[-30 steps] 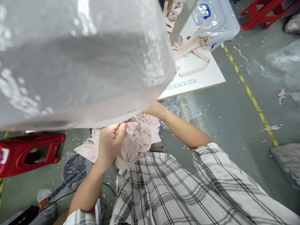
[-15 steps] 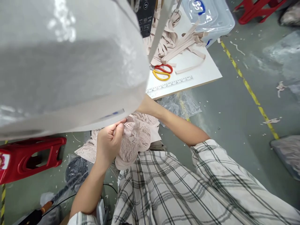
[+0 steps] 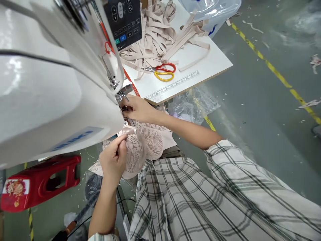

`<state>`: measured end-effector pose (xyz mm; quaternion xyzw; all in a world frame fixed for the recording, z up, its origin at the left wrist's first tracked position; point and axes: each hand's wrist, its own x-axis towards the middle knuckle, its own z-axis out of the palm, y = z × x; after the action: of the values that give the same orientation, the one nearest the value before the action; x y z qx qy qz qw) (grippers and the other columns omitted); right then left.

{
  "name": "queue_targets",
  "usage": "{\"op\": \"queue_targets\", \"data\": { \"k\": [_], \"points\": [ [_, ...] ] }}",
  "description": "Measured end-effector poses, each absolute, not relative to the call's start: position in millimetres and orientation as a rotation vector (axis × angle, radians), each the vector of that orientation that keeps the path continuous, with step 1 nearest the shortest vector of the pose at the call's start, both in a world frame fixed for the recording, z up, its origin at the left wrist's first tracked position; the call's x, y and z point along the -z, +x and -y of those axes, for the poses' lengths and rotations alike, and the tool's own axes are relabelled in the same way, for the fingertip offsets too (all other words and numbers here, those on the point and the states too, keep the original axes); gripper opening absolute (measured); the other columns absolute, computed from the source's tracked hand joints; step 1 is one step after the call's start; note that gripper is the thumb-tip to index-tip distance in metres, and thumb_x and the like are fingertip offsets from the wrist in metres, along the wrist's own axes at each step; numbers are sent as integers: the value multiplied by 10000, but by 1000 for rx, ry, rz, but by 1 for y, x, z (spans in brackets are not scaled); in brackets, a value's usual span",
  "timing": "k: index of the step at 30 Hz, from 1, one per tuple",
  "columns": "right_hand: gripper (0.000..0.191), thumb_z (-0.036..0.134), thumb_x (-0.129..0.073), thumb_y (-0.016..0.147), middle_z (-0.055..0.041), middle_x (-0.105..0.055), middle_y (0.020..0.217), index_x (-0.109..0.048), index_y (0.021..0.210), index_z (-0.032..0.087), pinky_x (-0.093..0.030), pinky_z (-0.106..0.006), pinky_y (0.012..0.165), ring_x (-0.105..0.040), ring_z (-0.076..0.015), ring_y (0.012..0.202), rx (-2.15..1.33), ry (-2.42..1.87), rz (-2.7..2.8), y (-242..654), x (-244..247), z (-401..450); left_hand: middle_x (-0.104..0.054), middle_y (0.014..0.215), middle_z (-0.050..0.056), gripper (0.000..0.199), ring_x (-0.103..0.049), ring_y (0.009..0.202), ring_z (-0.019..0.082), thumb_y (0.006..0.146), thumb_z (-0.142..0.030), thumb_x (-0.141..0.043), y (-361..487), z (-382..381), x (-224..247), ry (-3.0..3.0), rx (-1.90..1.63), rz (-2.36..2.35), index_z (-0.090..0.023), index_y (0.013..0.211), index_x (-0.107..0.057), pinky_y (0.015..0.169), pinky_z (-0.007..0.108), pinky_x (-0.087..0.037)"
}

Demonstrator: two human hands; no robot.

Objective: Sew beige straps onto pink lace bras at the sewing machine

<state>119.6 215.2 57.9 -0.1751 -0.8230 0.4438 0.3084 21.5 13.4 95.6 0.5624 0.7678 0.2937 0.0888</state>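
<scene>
Pale pink lace fabric (image 3: 153,142) hangs in front of the white sewing machine (image 3: 62,110), over my lap. My left hand (image 3: 113,159) pinches the lace at its upper left edge, thumb against bent fingers. Beside the needle area, my right hand (image 3: 137,109) reaches in from the right with curled fingers; the fingertips are partly hidden by the machine's metal parts (image 3: 122,92), and whatever they hold cannot be made out.
Scissors with red and yellow handles (image 3: 165,72) lie on the white table (image 3: 200,75) near beige strips (image 3: 160,36) and a printed ruler. A control panel (image 3: 124,21) stands behind. A red stool (image 3: 42,184) is at left, a plastic bin (image 3: 215,13) at upper right.
The view has shifted, so the machine covers less and its needle area and panel show. My right hand, hidden before, is now visible at the needle area. My left hand still pinches the lace.
</scene>
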Motion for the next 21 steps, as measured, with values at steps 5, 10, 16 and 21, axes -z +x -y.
{"op": "queue_targets", "data": {
  "k": [5,10,16,21],
  "points": [
    [95,206,-613,863,-60,-645,1123,-639,949,174,-459,-283,862,-579,-192,1035,-1140,-460,2172,118,-59,-211,-796,1029,39,253,-753,870,176,942,-255,-549,19,-10,-92,1679,-903,-2329,-226,1061,-770,783,255,-575],
    [85,224,-598,869,-61,-632,1116,-639,925,175,-470,-288,855,-598,-185,977,-1129,-490,2168,119,-59,-209,-797,1016,42,252,-750,870,173,942,-246,-544,21,-11,-90,1721,-917,-2300,-216,1052,-769,781,251,-570],
    [28,187,-588,832,-61,-633,1090,-598,852,171,-464,-281,821,-587,-177,931,-1134,-502,2163,120,-59,-209,-792,1034,41,252,-744,900,176,955,-249,-540,24,-14,-89,1766,-905,-2273,-226,1072,-762,780,244,-550],
    [42,137,-591,799,-49,-629,1078,-577,821,170,-451,-261,820,-573,-164,936,-1146,-485,2128,120,-56,-210,-770,1069,56,247,-725,913,177,953,-279,-563,24,-11,-84,1743,-891,-2369,-225,1138,-718,795,252,-531]
  ]
}}
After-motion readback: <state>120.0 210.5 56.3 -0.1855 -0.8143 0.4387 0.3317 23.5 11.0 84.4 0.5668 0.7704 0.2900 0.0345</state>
